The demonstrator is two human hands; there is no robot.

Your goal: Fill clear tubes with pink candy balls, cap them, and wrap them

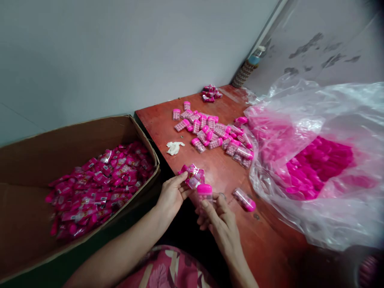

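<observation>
At the table's [159, 120] edge, left hand [172, 194] pinches a wrapper [196, 177], right hand [221, 222] an upright bottle [205, 199], cap [204, 189] up.

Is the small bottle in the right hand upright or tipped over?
Upright: the bottle in the right hand has its pink cap on top, with the clear body below it.

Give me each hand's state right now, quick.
Left hand: closed on a printed pink wrapper.
Right hand: closed on a pink-capped clear bottle.
</observation>
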